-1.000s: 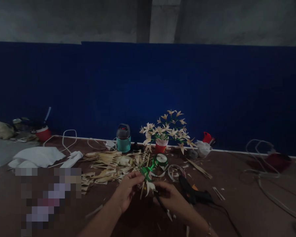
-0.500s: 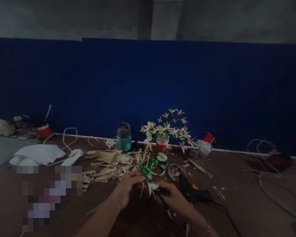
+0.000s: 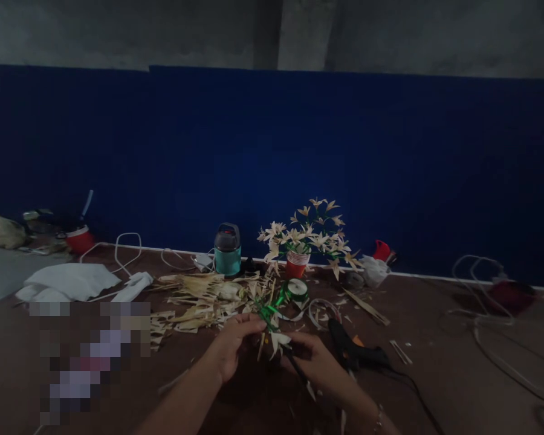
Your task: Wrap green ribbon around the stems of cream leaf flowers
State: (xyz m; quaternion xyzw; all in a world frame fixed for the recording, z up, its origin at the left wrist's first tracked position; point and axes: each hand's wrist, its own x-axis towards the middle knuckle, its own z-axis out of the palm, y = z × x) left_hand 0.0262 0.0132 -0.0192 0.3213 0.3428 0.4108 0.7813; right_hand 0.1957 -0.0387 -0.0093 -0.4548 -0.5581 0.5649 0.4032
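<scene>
Pale lily-like flower (image 3: 278,340), one, on the near side of the green ribbon spool (image 3: 298,289), between two hands; by my reading, part-made.

Left hand (image 3: 238,341), one: thumb and fingers pinched narrow on the flower's green stem (image 3: 268,317), near side of the spool.

Right hand (image 3: 315,362), one: fingers drawn together beside the petals; from where I stand I cannot tell whether they grip. Dark slim tool (image 3: 301,373) under it, perhaps held.

Done, as I judge: a bunch of pale flowers (image 3: 318,241), stems green, in red cups (image 3: 297,266) beyond the spool.

Left, as I judge: this flower's stem, its green wrapping seemingly not yet finished; also a heap of dried husk pieces (image 3: 199,292), loose, left of the spool.

Also: black glue gun (image 3: 360,355), lying right of the spool, nearer, untouched.
</scene>
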